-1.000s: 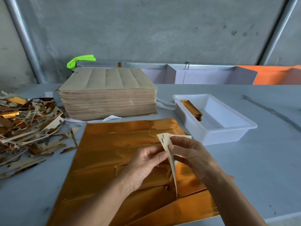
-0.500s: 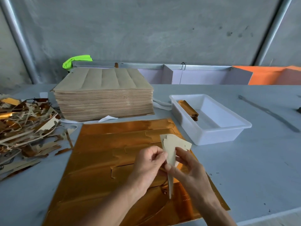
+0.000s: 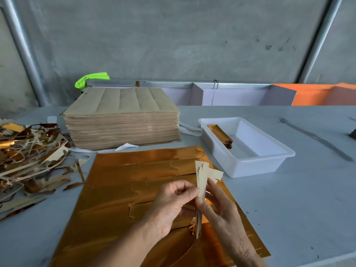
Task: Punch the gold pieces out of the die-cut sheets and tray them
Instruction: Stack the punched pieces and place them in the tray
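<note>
A: Head view, itemise — start near.

B: Item one: a punched piece [image 3: 200, 182], held upright on edge with its pale backing towards the camera, above the gold die-cut sheet [image 3: 134, 189] that lies flat on the near centre of the counter [image 3: 289, 209]. Left hand [image 3: 171, 205]: fingers curled, fingertips pinching the piece's left side. Right hand [image 3: 221, 211]: thumb and forefinger closed on its lower right edge. The piece's lower tip hangs down between the wrists.

A: Destination?

B: White tray [image 3: 248, 166], right of the sheet and a little farther off, well apart from the hands. A small stack of finished gold pieces [image 3: 221, 135] leans at its far-left end; the rest of the tray floor shows bare.

A: Other stock?

B: Tall pile of uncut sheets [image 3: 123, 120], backing side up, far centre. Heap of offcuts [image 3: 28, 160] on the left. A green item [image 3: 90, 79] behind the pile — cannot identify it.

A: Risks from here?

B: My judgement only. The piece's top edge looks ragged with tabs; a hard pull on them could tear or crease the foil. A thin piece pinched at its edges may also buckle, or slip and land among the sheet's loose flaps. Dropped in carelessly, it could topple the leaning stack.
</note>
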The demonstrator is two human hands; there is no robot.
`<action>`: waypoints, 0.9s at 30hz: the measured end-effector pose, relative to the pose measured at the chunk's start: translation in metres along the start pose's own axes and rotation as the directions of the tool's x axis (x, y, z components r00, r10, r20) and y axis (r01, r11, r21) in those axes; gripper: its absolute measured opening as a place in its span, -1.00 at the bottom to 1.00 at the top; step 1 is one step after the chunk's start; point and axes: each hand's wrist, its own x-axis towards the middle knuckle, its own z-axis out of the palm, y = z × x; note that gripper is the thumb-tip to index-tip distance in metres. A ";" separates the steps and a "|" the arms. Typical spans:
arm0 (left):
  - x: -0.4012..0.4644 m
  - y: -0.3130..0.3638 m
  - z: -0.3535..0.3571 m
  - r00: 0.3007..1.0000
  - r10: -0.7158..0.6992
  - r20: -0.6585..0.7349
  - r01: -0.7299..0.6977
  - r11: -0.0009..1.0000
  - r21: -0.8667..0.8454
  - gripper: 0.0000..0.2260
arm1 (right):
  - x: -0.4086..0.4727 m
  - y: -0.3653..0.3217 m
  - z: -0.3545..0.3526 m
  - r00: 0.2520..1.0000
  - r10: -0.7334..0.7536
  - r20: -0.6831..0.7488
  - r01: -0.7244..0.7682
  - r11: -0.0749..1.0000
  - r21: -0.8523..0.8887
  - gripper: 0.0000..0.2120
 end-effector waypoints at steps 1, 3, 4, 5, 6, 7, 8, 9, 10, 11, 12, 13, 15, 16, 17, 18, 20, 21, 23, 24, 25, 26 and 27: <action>0.001 -0.001 0.000 1.000 0.007 -0.023 -0.007 1.000 -0.009 -0.92 | 0.000 -0.001 0.001 1.000 -0.002 -0.001 0.002 1.000 0.008 -0.30; 0.002 -0.005 0.000 0.997 0.017 -0.075 -0.017 1.000 -0.007 -0.88 | 0.000 -0.005 0.003 1.000 0.000 -0.011 0.000 0.999 0.041 -0.38; 0.003 -0.007 0.001 0.994 0.024 -0.102 -0.024 1.000 0.002 -0.85 | 0.001 -0.007 0.004 1.000 0.002 -0.022 -0.001 0.998 0.055 -0.41; 0.003 -0.009 0.002 0.992 0.032 -0.122 -0.032 0.999 -0.005 -0.83 | 0.001 -0.007 0.005 0.999 0.004 -0.034 -0.002 0.998 0.066 -0.42; 0.003 -0.010 0.003 0.990 0.036 -0.135 -0.040 0.999 -0.029 -0.82 | 0.002 -0.008 0.006 0.999 0.006 -0.046 -0.002 0.997 0.073 -0.43; 0.003 -0.011 0.005 0.989 0.035 -0.141 -0.045 0.997 -0.065 -0.83 | 0.003 -0.008 0.008 0.998 0.004 -0.056 0.001 0.996 0.084 -0.44; 0.004 -0.012 0.007 0.989 0.026 -0.144 -0.042 0.994 -0.105 -0.85 | 0.003 -0.009 0.010 0.998 -0.001 -0.060 0.006 0.995 0.095 -0.42; 0.004 -0.011 0.008 0.989 0.010 -0.148 -0.032 0.989 -0.143 -0.87 | 0.004 -0.010 0.013 0.998 -0.012 -0.060 0.017 0.995 0.094 -0.37; 0.004 -0.011 0.010 0.988 -0.008 -0.152 -0.018 0.985 -0.171 -0.87 | 0.004 -0.011 0.015 0.998 -0.028 -0.062 0.033 0.996 0.079 -0.31; 0.005 -0.011 0.010 0.987 -0.023 -0.159 -0.007 0.983 -0.186 -0.87 | 0.005 -0.012 0.016 0.997 -0.043 -0.067 0.047 0.997 0.054 -0.27; 0.006 -0.010 0.011 0.985 -0.030 -0.168 -0.003 0.982 -0.189 -0.86 | 0.005 -0.013 0.018 0.996 -0.055 -0.075 0.058 0.998 0.038 -0.27; 0.007 -0.010 0.011 0.984 -0.027 -0.177 -0.008 0.982 -0.191 -0.86 | 0.006 -0.014 0.019 0.995 -0.059 -0.078 0.062 0.998 0.032 -0.29; 0.008 -0.010 0.012 0.980 -0.007 -0.199 -0.033 0.979 -0.199 -0.86 | 0.007 -0.014 0.020 0.996 -0.060 -0.072 0.062 0.998 0.023 -0.35; 0.008 -0.010 0.012 0.978 0.009 -0.208 -0.050 0.980 -0.194 -0.85 | 0.007 -0.014 0.021 0.996 -0.056 -0.072 0.058 0.998 0.019 -0.38; 0.008 -0.010 0.012 0.976 0.025 -0.215 -0.065 0.981 -0.180 -0.85 | 0.006 -0.013 0.021 0.996 -0.048 -0.076 0.050 0.999 0.022 -0.40; 0.008 -0.011 0.013 0.974 0.037 -0.222 -0.074 0.984 -0.163 -0.85 | 0.006 -0.013 0.022 0.996 -0.038 -0.082 0.041 0.999 0.033 -0.42; 0.008 -0.012 0.013 0.972 0.060 -0.229 -0.091 0.988 -0.126 -0.85 | 0.004 -0.011 0.024 0.995 -0.025 -0.098 0.029 0.999 0.042 -0.47; 0.009 -0.012 0.012 0.971 0.078 -0.227 -0.103 0.990 -0.101 -0.86 | 0.004 -0.010 0.025 0.994 -0.024 -0.104 0.028 0.999 0.034 -0.49; 0.009 -0.012 0.012 0.968 0.112 -0.223 -0.127 0.990 -0.053 -0.86 | 0.003 -0.009 0.025 0.994 -0.021 -0.105 0.023 1.000 0.017 -0.48; 0.008 -0.012 0.011 0.967 0.123 -0.222 -0.134 0.990 -0.036 -0.85 | 0.003 -0.009 0.025 0.995 -0.017 -0.101 0.019 1.000 0.012 -0.47; 0.008 -0.013 0.009 0.967 0.131 -0.220 -0.140 0.990 -0.026 -0.85 | 0.002 -0.009 0.025 0.995 -0.015 -0.097 0.015 1.000 0.005 -0.45; 0.008 -0.014 0.009 0.967 0.136 -0.213 -0.144 0.989 -0.020 -0.85 | 0.002 -0.009 0.025 0.995 -0.015 -0.095 0.014 1.000 -0.007 -0.44; 0.007 -0.014 0.008 0.968 0.144 -0.205 -0.149 0.989 -0.008 -0.84 | 0.002 -0.009 0.025 0.996 -0.016 -0.092 0.015 1.000 -0.022 -0.45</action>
